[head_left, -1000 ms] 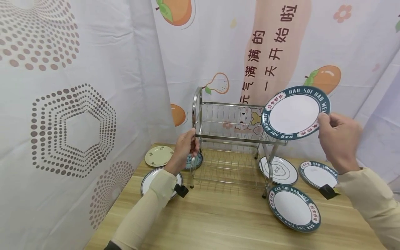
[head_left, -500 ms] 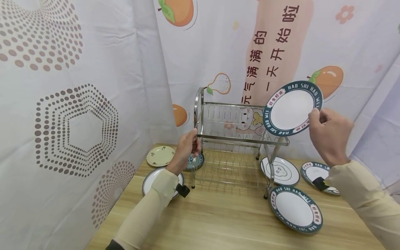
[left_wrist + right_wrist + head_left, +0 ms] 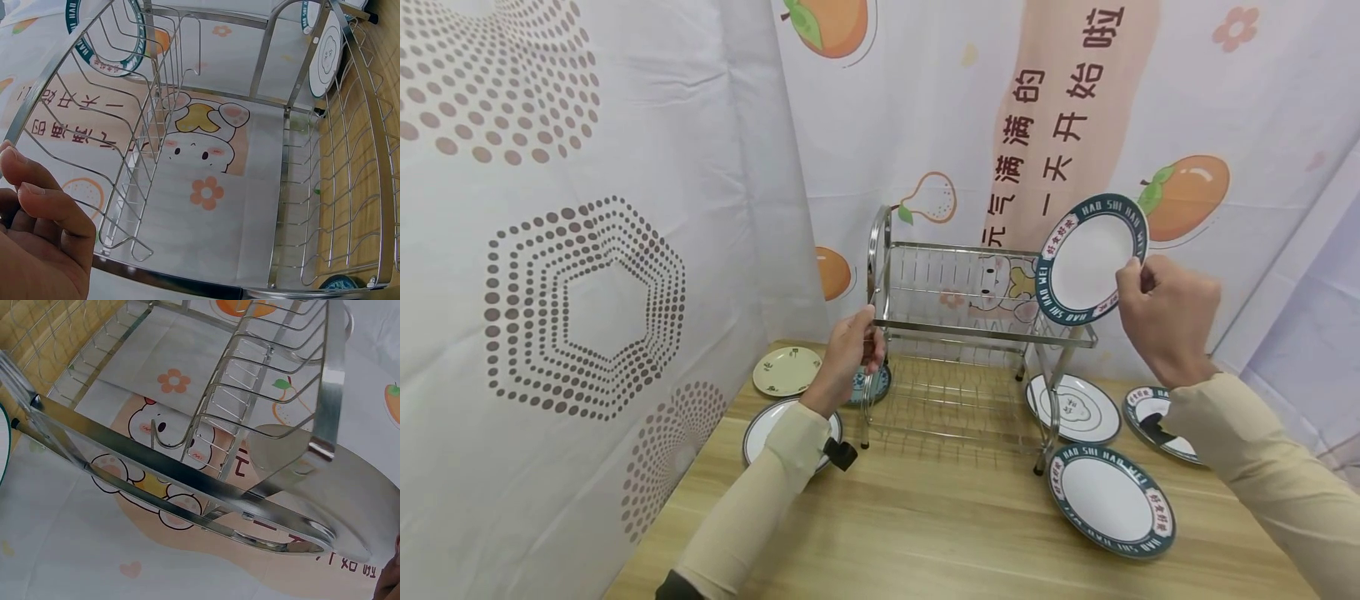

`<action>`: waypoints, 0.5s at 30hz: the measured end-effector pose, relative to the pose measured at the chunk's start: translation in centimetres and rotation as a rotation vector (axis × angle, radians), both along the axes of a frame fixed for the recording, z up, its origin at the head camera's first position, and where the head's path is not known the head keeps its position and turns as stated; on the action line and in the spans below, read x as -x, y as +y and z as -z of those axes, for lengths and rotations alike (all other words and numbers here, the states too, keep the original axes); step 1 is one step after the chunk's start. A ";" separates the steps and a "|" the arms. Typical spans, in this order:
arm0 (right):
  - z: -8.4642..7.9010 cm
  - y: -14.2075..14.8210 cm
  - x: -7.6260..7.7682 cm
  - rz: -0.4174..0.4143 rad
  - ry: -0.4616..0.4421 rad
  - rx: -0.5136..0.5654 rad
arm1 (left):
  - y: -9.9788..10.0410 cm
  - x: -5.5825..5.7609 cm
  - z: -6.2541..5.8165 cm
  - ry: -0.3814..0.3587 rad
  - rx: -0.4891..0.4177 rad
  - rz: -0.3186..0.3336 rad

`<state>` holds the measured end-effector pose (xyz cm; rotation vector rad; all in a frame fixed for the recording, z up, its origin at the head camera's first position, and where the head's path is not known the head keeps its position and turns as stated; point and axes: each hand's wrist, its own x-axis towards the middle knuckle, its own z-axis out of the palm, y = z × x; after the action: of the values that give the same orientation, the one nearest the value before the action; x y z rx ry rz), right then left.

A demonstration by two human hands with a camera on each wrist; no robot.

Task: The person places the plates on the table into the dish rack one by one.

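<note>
My right hand (image 3: 1172,321) pinches the right edge of a white plate (image 3: 1086,262) with a green lettered rim. The plate is tilted, in the air at the upper right end of the metal dish rack (image 3: 981,332). From the right wrist camera, the plate's pale underside (image 3: 356,487) shows beside the rack's end; whether they touch I cannot tell. At the rack's left end, my left hand (image 3: 850,354) holds the upper front rail, its fingers curled. That same hand (image 3: 53,240) appears at the lower left of the left wrist view, beside the wire slots.
Right of the rack lie a green-rimmed plate (image 3: 1108,500), a line-patterned plate (image 3: 1075,408) and another green-rimmed plate (image 3: 1138,406). On the left are a cream plate (image 3: 786,371), a white plate (image 3: 763,429) and a blue-patterned plate (image 3: 880,385). Printed curtains (image 3: 700,167) hang behind and left.
My right hand has carried the plate leftward toward the rack's upper right end, turning it more steeply. My left hand has stayed on the rack.
</note>
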<state>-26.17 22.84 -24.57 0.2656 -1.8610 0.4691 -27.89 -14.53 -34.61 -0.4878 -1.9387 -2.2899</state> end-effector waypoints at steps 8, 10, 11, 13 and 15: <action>1.0 -0.2 1.4 0.005 0.025 -0.089 | 0.0 0.0 0.0 -0.013 -0.014 -0.005; 1.1 -0.4 1.7 0.008 0.030 -0.095 | 0.0 0.0 0.0 -0.017 -0.016 -0.004; 1.2 -0.5 1.8 0.010 0.033 -0.098 | 0.0 0.0 0.0 -0.019 -0.016 -0.003; 1.3 -0.7 2.0 0.015 0.038 -0.106 | 0.0 0.0 0.0 -0.023 -0.017 -0.003; 1.4 -0.9 2.1 0.018 0.035 -0.119 | 0.0 0.0 0.0 -0.028 -0.015 -0.003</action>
<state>-28.30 21.96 -25.93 0.3351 -1.8583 0.3395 -27.90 -14.52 -34.62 -0.4536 -1.9313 -2.3198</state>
